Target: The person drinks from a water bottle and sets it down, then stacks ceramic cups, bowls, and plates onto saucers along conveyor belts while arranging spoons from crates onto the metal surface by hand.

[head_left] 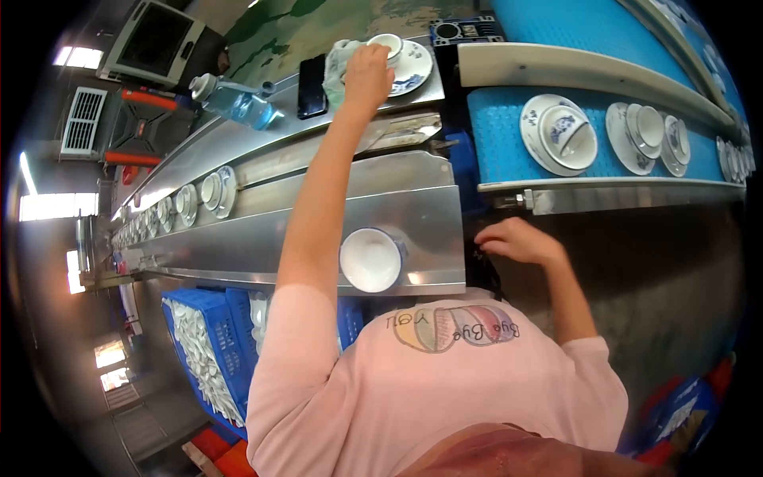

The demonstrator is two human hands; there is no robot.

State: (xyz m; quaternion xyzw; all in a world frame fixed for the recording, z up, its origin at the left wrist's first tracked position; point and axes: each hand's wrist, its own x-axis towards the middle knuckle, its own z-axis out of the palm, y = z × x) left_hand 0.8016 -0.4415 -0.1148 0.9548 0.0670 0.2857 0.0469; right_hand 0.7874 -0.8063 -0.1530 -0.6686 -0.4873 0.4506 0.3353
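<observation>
My left hand [369,78] reaches to the far side of the metal counter, its fingers closed on the rim of a small white cup [385,43]. Beside the cup is a white plate with a blue pattern [414,70]. A pale green cloth [336,67] lies against the hand's left side. Over the gap right of the counter, my right hand [515,240] hangs with its fingers slightly bent and apart, holding nothing visible. A white bowl [371,260] stands on the near metal ledge, between my arms.
On the blue belt [497,119] at the right sit stacked plates and bowls [548,151]. More stacked dishes [219,192] line the left rail. A phone [312,89] and water bottle [238,103] rest on the counter. Blue crates [234,318] with white pieces stand below left.
</observation>
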